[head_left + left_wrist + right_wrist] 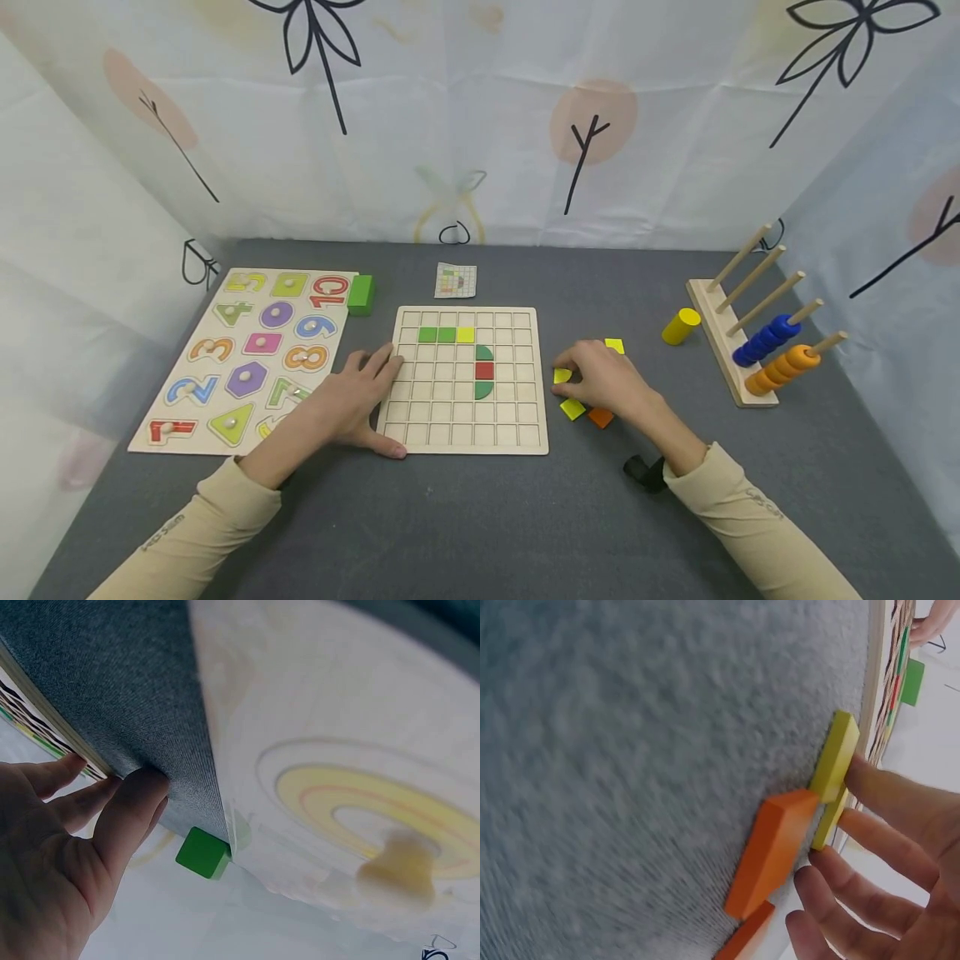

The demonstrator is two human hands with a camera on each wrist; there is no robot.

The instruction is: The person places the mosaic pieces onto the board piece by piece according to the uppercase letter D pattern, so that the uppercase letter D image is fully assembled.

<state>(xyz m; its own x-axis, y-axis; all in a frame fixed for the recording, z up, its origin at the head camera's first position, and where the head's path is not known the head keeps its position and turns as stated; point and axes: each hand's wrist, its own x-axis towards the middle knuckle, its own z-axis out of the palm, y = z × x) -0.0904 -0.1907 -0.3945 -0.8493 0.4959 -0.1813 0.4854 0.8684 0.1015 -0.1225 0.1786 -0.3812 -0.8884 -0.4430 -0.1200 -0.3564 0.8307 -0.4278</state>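
My left hand (348, 400) rests at the left side of a wooden grid board (510, 435), fingers spread along its edge and thumb at the lower left corner. Set in the grid are two green squares, a yellow square (465, 335), a red square (484, 371) and two green rounded pieces. Right of the board, my right hand (609, 379) pinches a yellow square tile (828, 823) between thumb and fingertips. Around that hand lie another yellow tile (573, 409), a yellow tile (614, 345) beyond the knuckles, and orange tiles (769, 855), partly hidden by the hand in the head view.
A number and shape puzzle board (202, 350) lies at the left, with a green block (361, 295) at its far corner. A small pattern card (455, 281) lies behind the grid. At the right stand a peg stacker (720, 321) with blue and orange beads and a yellow cylinder (681, 327).
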